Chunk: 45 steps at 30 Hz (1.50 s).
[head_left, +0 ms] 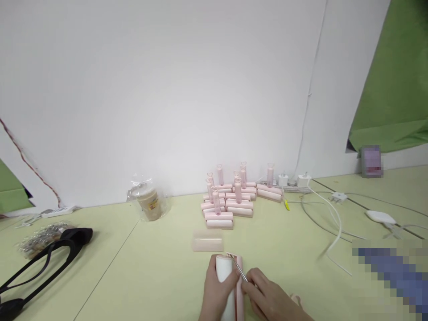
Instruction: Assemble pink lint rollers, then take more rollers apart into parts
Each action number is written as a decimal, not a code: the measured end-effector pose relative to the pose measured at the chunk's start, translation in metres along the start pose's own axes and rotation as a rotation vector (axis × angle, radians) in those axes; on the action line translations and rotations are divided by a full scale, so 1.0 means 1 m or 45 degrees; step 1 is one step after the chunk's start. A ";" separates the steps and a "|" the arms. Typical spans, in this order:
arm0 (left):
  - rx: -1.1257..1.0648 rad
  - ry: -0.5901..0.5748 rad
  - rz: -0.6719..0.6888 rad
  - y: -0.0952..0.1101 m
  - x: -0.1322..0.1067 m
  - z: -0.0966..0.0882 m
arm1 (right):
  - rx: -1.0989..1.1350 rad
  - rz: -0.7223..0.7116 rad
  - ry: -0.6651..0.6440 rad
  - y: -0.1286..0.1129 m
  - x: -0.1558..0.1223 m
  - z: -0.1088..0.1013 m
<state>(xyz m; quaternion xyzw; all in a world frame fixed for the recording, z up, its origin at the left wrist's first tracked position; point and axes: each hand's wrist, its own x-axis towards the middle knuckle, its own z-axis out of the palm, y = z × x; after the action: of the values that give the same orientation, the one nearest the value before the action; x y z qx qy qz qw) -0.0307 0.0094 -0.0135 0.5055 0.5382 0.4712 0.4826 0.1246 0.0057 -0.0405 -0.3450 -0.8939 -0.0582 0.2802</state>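
At the front edge of the view, my left hand [216,285] is wrapped round a lint roller with a white roll [224,269] and a pink frame [239,267]. My right hand [262,292] grips a slim metal tool [238,267], perhaps tweezers. Its tip rests at the far end of the roller, between the roll and the frame; what exactly it touches is too small to tell. A clear pinkish cover [207,243] lies just beyond my left hand. The lower part of the roller runs out of view.
Several pink lint rollers [219,220] lie grouped by the wall. A bagged cup [150,203] stands left of them. Chargers [303,180] and a white cable [337,218] spread at the right. Black straps [63,252] and a bag of small parts [43,238] lie at the left.
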 end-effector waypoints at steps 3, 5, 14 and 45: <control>0.014 0.026 -0.002 0.003 -0.001 0.001 | -0.029 -0.121 0.138 0.001 0.003 0.002; 0.004 0.036 -0.004 0.002 -0.001 0.003 | -0.035 -0.173 0.161 0.000 0.004 0.000; -0.079 0.151 -0.131 -0.009 0.014 -0.006 | -0.032 -0.033 0.161 0.007 0.003 0.009; 0.947 0.022 0.330 0.073 0.069 -0.069 | 1.119 0.616 0.179 0.041 0.137 -0.040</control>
<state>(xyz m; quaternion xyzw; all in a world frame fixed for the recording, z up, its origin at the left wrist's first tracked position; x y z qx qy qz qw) -0.0948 0.0803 0.0625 0.7058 0.6078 0.3051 0.1983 0.0870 0.1046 0.0629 -0.3871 -0.7074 0.3670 0.4638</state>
